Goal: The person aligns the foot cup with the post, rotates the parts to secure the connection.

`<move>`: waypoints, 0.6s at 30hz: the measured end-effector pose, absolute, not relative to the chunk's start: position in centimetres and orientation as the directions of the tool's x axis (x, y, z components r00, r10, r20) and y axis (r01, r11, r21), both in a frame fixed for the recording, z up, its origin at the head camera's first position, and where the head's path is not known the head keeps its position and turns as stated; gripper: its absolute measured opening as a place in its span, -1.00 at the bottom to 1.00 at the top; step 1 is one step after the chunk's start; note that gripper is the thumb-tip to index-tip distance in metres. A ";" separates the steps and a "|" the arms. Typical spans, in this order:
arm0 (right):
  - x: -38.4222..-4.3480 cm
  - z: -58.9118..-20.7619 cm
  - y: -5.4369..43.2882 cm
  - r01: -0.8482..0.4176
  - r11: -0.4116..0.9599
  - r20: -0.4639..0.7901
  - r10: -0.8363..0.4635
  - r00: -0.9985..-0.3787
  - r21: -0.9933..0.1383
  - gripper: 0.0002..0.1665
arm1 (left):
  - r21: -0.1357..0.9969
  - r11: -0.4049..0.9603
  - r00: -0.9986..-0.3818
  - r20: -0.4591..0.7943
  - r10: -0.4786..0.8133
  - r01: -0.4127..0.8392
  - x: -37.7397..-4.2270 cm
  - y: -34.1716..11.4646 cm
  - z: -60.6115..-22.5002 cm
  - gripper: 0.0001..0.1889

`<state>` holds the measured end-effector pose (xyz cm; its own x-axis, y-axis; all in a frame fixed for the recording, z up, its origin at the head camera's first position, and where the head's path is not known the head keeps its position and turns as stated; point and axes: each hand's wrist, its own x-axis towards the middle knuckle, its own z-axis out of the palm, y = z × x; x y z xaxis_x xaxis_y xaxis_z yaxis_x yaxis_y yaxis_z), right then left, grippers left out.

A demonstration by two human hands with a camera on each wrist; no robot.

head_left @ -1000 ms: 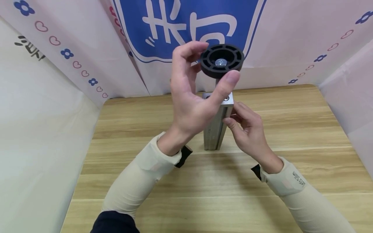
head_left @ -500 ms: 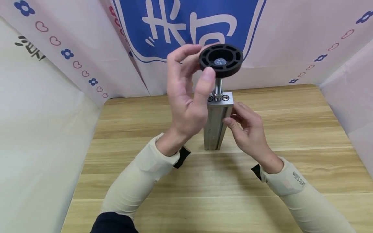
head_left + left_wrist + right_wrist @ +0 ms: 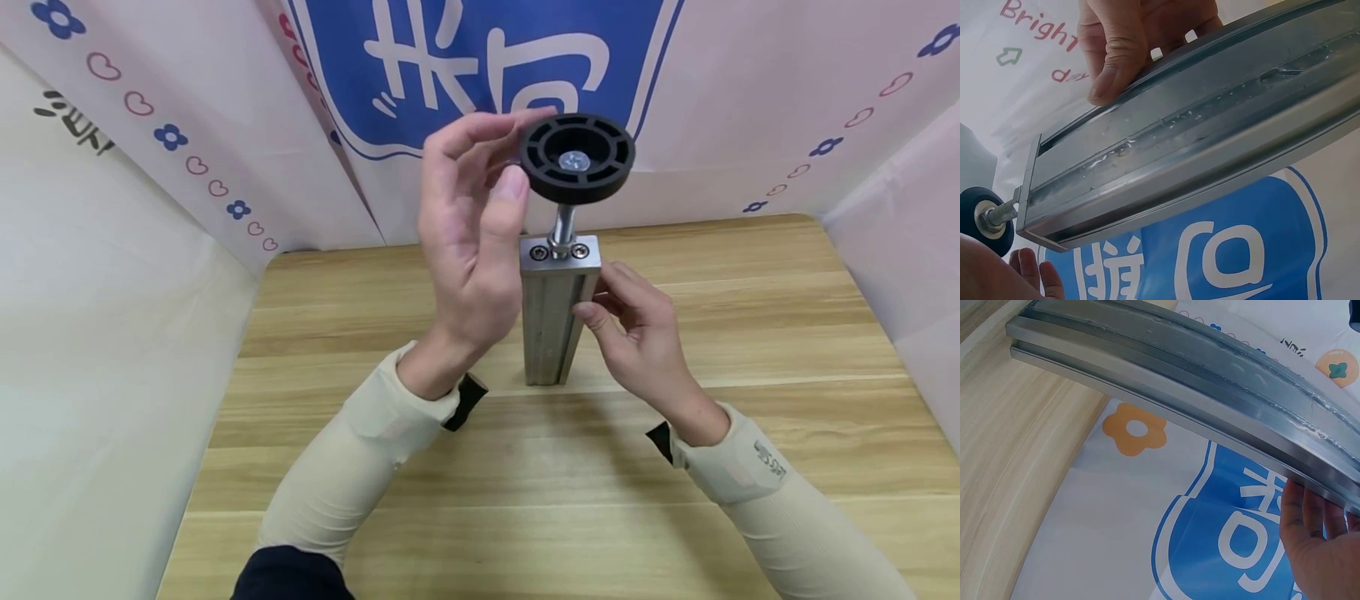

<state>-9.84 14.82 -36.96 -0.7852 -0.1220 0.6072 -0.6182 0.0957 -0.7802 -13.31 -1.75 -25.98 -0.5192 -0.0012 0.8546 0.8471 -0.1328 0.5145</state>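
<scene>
In the head view an aluminium profile [image 3: 551, 325] stands upright on the wooden table, its end plate [image 3: 558, 265] fixed by two socket screws. A threaded bolt rises from the plate and carries a round black levelling foot [image 3: 577, 185], slightly tilted. Beside the foot's left edge is my left hand [image 3: 472, 242], thumb at the near left and fingers reaching behind the rim; whether they touch cannot be told. My right hand [image 3: 637, 325] holds the profile's right edge between thumb and fingers. The left wrist view shows the foot [image 3: 985, 219] and profile [image 3: 1179, 131] from the side.
The wooden table [image 3: 675, 517] reaches to printed white sheets [image 3: 750, 92] hung behind and at both sides. A blue panel with white characters [image 3: 337, 83] is behind the foot. Each wrist wears a pale cuff with a small black camera mount [image 3: 467, 402].
My left thumb has slid left off the near rim of the foot, and the left hand has shifted left, uncovering the bolt and end plate. My right hand stays on the profile.
</scene>
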 end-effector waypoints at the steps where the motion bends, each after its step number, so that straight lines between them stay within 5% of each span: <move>1: -9.9 -37.0 14.8 -0.619 0.094 0.608 -0.122 -0.784 -0.780 -0.50 | 0.510 -0.134 -0.515 0.857 -0.005 0.850 -13.3 -1.7 -25.9 -0.60; 18: -9.9 -37.1 14.8 -0.637 0.052 0.630 -0.111 -0.769 -0.769 -0.38 | 0.506 -0.001 -0.506 0.862 -0.011 0.862 -12.5 -0.9 -24.3 -0.30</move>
<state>-9.92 14.77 -37.08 -0.7689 -0.1114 0.6296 -0.6372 0.0520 -0.7690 -12.54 -0.87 -24.29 -0.5062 -0.0111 0.8623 0.8624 -0.0008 0.5062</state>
